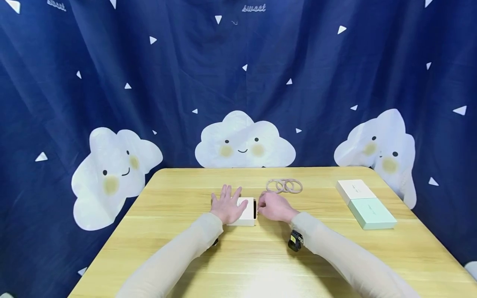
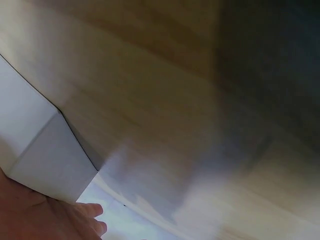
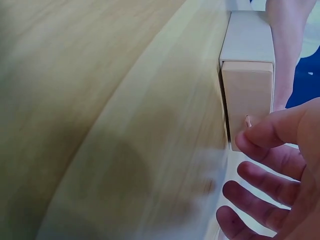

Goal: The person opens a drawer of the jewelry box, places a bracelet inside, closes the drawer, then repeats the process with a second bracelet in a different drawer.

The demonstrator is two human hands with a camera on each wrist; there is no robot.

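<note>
A small white drawer box (image 1: pixel 240 222) sits on the table between my hands. My left hand (image 1: pixel 226 207) lies on its top, fingers spread. On the box's right side my right hand (image 1: pixel 275 206) holds the thumb and forefinger together at a small pull tab (image 3: pixel 248 120) on the drawer's pale pinkish front (image 3: pixel 248 90). In the right wrist view the other fingers curve loosely beside the box. The drawer front stands slightly out from the white sleeve; the head view shows a dark strip there. The left wrist view shows the palm against the box's edge.
Several pale, overlapping rings (image 1: pixel 302 186) lie behind my right hand. Farther right, a white box (image 1: pixel 355 189) and a mint green box (image 1: pixel 373 213) lie end to end on the wooden table (image 1: pixel 179 198). A dark blue curtain (image 1: pixel 179 74) hangs behind the table's back edge.
</note>
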